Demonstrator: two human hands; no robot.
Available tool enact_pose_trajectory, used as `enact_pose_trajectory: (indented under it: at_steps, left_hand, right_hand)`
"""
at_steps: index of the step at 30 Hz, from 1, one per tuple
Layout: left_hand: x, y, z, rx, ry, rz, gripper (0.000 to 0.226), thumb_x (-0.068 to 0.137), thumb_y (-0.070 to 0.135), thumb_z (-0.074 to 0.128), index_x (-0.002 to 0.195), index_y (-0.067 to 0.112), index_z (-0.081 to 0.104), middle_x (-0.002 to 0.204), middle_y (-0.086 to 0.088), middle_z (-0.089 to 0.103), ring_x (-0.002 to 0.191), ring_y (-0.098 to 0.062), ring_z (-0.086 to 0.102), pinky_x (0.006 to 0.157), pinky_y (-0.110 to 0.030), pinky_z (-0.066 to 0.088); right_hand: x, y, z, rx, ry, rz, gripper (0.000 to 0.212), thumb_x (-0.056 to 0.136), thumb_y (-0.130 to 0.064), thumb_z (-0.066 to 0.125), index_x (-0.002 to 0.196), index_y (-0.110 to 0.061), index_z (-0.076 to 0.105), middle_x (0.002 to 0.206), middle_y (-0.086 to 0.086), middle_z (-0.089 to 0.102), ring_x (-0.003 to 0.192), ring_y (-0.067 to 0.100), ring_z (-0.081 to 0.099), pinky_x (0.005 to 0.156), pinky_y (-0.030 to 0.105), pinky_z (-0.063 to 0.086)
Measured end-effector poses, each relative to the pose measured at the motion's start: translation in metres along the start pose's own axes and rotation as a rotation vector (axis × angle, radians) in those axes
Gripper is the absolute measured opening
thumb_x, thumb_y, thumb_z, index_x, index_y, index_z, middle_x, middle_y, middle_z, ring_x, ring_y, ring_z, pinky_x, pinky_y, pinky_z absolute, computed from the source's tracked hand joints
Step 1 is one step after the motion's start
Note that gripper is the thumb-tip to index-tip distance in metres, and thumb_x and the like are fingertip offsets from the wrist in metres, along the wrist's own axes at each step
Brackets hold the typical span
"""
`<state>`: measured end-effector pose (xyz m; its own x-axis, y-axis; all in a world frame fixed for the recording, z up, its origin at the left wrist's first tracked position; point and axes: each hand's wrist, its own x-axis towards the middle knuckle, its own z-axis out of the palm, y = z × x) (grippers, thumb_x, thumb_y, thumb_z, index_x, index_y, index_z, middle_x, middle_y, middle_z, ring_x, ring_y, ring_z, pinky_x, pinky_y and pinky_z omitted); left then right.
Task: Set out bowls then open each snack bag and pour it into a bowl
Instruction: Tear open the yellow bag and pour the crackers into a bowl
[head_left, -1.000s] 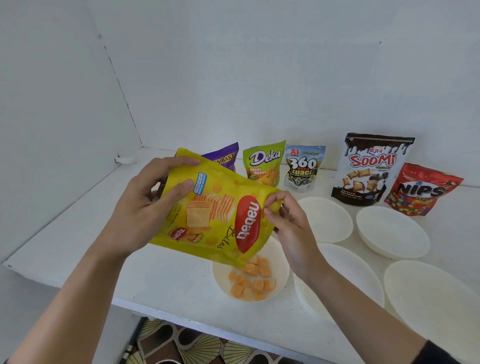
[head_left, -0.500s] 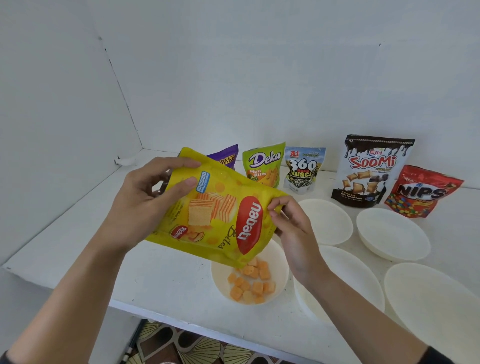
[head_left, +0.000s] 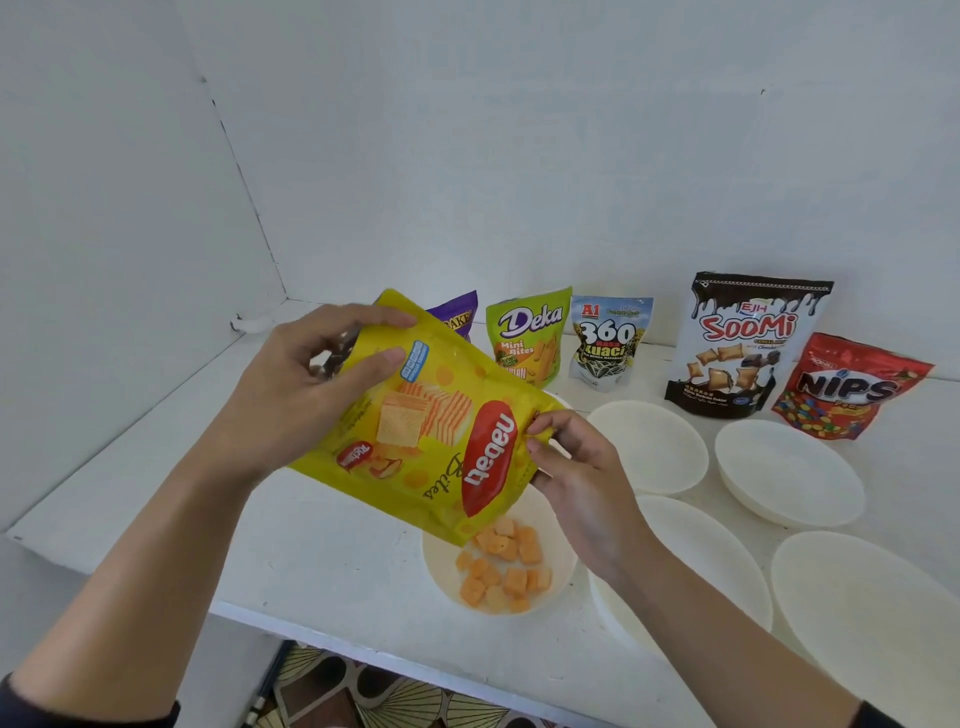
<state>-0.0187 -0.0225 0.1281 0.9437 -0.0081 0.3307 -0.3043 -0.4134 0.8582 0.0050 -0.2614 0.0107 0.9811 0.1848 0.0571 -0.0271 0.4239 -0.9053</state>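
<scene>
A yellow Nabati snack bag (head_left: 415, 415) hangs upside down and tilted over a white bowl (head_left: 441, 566) near the table's front edge. Several orange wafer bites (head_left: 501, 566) lie in that bowl, some right at the bag's mouth. My left hand (head_left: 306, 389) grips the bag's bottom end, thumb on its front. My right hand (head_left: 576, 467) pinches the bag's edge near the opening. Empty white bowls sit to the right: one at the back (head_left: 654, 447), one farther right (head_left: 789, 473), one in front (head_left: 711, 561) and one by the right edge (head_left: 872, 618).
Along the back wall stand a purple bag (head_left: 457, 314), a green Deka bag (head_left: 527, 338), a 360 Kuaci bag (head_left: 608, 340), a black-and-white SooMi bag (head_left: 743, 343) and a red Nips bag (head_left: 847, 389). The white table's front edge (head_left: 332, 634) runs just below the filled bowl. Patterned floor shows underneath.
The bag has stayed tilted over the bowl with both hands holding it. A few more orange bites lie in the bowl than a second ago.
</scene>
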Motion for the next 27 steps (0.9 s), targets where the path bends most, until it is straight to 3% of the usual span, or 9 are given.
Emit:
enact_pose_trajectory:
  at_steps: [2,4,6,9,13,16,22,27]
  left_hand:
    - [0.007,0.013,-0.005,0.047,0.004,0.060,0.021,0.090,0.030,0.074,0.111,0.035,0.076,0.106,-0.003,0.070,0.099,-0.025,0.070,0.086,-0.054,0.059]
    - [0.015,0.025,-0.010,0.073,0.000,0.110,0.022,0.091,0.028,0.073,0.112,0.033,0.076,0.109,0.002,0.072,0.099,-0.018,0.071,0.080,-0.038,0.062]
    - [0.021,0.035,-0.013,0.101,-0.017,0.139,0.023,0.090,0.030,0.072,0.112,0.035,0.075,0.110,0.008,0.073,0.098,-0.011,0.072,0.073,-0.023,0.060]
    - [0.021,0.041,-0.009,0.165,-0.076,0.173,0.027,0.088,0.036,0.073,0.115,0.039,0.073,0.109,0.018,0.068,0.098,-0.001,0.069,0.070,-0.013,0.054]
    - [0.014,0.026,0.010,0.246,-0.135,0.179,0.028,0.086,0.052,0.075,0.113,0.049,0.071,0.112,0.013,0.065,0.103,-0.008,0.066,0.084,-0.032,0.058]
    - [0.009,0.015,0.024,0.252,-0.186,0.148,0.028,0.085,0.053,0.072,0.113,0.052,0.070,0.115,0.011,0.064,0.106,-0.008,0.065,0.087,-0.040,0.058]
    - [0.017,0.028,0.019,0.299,-0.176,0.153,0.025,0.086,0.054,0.072,0.111,0.055,0.069,0.112,0.013,0.065,0.104,-0.005,0.065,0.088,-0.038,0.058]
    - [0.030,0.061,0.001,0.345,-0.165,0.180,0.025,0.086,0.055,0.070,0.111,0.056,0.070,0.117,0.022,0.067,0.108,0.001,0.065,0.088,-0.028,0.055]
  right_hand:
    - [0.001,-0.006,0.003,0.066,-0.032,-0.004,0.012,0.097,0.009,0.050,0.093,-0.002,0.054,0.099,0.007,0.066,0.100,0.025,0.063,0.079,0.037,0.057]
    - [0.003,-0.013,0.007,0.101,-0.056,-0.019,0.012,0.097,0.008,0.051,0.095,-0.003,0.052,0.105,0.009,0.067,0.104,0.027,0.062,0.085,0.042,0.057]
    - [0.004,-0.019,0.009,0.131,-0.060,-0.033,0.013,0.097,0.009,0.050,0.094,-0.004,0.052,0.110,0.010,0.066,0.106,0.027,0.063,0.086,0.042,0.056]
    - [0.003,-0.020,0.008,0.171,-0.040,-0.017,0.018,0.096,0.008,0.050,0.088,-0.007,0.052,0.111,0.009,0.066,0.106,0.024,0.065,0.084,0.044,0.056]
    - [-0.003,-0.004,0.003,0.185,0.076,0.097,0.025,0.098,0.006,0.046,0.081,-0.011,0.051,0.098,0.009,0.063,0.094,0.022,0.063,0.074,0.042,0.055]
    - [-0.009,0.009,-0.001,0.178,0.159,0.172,0.028,0.097,0.009,0.043,0.080,-0.011,0.052,0.095,0.011,0.060,0.092,0.025,0.059,0.070,0.042,0.052]
    - [-0.008,0.001,0.004,0.170,0.152,0.169,0.025,0.097,0.007,0.045,0.082,-0.011,0.054,0.091,0.008,0.066,0.089,0.024,0.062,0.073,0.044,0.050]
    - [-0.006,-0.020,0.018,0.157,0.095,0.103,0.025,0.097,0.007,0.045,0.082,-0.011,0.054,0.092,0.007,0.068,0.087,0.018,0.066,0.075,0.043,0.055]
